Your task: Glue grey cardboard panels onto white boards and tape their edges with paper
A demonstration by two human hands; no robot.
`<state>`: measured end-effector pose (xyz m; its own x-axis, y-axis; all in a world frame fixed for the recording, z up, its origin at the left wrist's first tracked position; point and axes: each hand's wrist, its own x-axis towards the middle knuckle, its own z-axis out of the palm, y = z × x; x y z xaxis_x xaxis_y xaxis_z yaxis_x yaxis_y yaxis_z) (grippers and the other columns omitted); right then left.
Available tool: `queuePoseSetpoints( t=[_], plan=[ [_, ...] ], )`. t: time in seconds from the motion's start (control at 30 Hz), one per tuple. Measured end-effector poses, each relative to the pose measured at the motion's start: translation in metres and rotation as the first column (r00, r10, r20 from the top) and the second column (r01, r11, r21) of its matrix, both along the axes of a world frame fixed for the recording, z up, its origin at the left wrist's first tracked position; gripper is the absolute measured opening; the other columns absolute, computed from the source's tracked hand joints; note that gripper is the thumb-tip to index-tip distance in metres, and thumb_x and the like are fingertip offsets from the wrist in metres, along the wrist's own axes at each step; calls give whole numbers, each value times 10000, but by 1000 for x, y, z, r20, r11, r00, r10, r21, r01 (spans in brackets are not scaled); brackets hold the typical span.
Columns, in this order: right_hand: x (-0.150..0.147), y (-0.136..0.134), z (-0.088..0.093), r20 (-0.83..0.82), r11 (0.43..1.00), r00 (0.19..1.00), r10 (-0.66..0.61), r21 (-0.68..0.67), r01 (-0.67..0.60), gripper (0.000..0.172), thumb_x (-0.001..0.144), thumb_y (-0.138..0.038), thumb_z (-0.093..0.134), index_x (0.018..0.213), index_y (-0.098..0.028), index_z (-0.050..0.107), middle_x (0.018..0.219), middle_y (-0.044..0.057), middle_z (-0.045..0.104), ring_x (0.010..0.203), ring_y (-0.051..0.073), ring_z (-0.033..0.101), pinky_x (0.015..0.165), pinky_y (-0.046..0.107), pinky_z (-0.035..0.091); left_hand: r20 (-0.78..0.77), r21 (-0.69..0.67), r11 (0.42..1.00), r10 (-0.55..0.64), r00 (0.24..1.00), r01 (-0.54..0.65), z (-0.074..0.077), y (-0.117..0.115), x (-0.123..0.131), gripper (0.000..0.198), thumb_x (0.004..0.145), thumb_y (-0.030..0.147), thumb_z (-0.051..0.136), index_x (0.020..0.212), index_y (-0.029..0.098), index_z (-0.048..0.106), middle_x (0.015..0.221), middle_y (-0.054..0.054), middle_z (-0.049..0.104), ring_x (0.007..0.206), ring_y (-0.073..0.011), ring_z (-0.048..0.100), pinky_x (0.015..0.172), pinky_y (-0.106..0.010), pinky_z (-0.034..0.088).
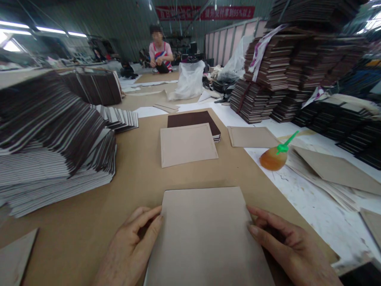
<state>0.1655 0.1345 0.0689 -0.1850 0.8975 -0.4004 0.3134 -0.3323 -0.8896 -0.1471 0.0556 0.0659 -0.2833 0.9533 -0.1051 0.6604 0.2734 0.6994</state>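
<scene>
My left hand (pixel 131 244) and right hand (pixel 293 246) are at the two side edges of a flat beige panel (pixel 205 238), thumb and forefinger drawn narrow at each edge, so the panel lies between my fingers, held from both sides. The other fingers curl in under my palms, and how tightly they are bent I cannot tell. Under my hands spreads a brown sheet (pixel 135 174). Straight beyond my fingertips, well apart from them, lies a second beige panel (pixel 189 145) with a stitched-looking border, overlapping a small pile of dark brown panels (pixel 193 118). Left of my left fingers and farther off leans a large stack of dark and pale sheets (pixel 59 167), and nearer me on that side the corner of another pale panel (pixel 18 254) shows. Beyond my right fingers, off to the right, an orange squeeze bottle (pixel 272 159) with a green nozzle (pixel 286 143) tilts on a white surface (pixel 300 194), just beside some loose beige sheets (pixel 342 169). Farther out past it rise tall bundles of brown pieces (pixel 276 63). Far ahead of my fingers, past a clear plastic bag (pixel 189 79), a co-worker (pixel 160 53) handles something dark.
</scene>
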Motion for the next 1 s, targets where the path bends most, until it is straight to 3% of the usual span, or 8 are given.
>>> queuePoseSetpoints(
  t=[0.33, 0.6, 0.8, 1.0],
  plan=[
    [-5, 8, -4, 278, 990, 956, 96, 70, -119, 555, 746, -605, 657, 1177, -261, 712, 771, 23, 678, 777, 237, 643, 707, 303, 529, -117, -8, 1000, -24, 993, 23, -12, 2, -3, 351, 919, 510, 442, 1153, 326, 628, 1009, 24, 642, 982, -165, 629, 831, -272, 524],
    [-2, 8, -7, 325, 974, 938, 119, 146, -174, 462, 805, -560, 623, 1157, -278, 723, 754, 26, 686, 730, 226, 651, 648, 281, 542, -204, 38, 996, -70, 977, 79, -22, 0, -6, 319, 928, 446, 460, 1188, 316, 591, 1013, 24, 622, 963, -146, 625, 812, -247, 521],
    [-4, 9, -4, 273, 979, 952, 140, 105, -174, 457, 846, -508, 577, 1227, -276, 677, 895, 25, 737, 823, 229, 692, 703, 281, 570, -315, 157, 977, -91, 945, 147, -37, -5, -11, 284, 933, 408, 471, 1187, 343, 579, 989, 48, 617, 902, -105, 624, 771, -191, 509],
    [-6, 10, -4, 330, 968, 927, 178, 111, -225, 425, 880, -477, 519, 1197, -245, 681, 851, 13, 711, 793, 204, 670, 688, 272, 536, -345, 189, 969, -84, 935, 157, -44, -6, -16, 303, 902, 437, 505, 1168, 323, 595, 991, 19, 636, 913, -147, 641, 757, -220, 526]
  ],
)
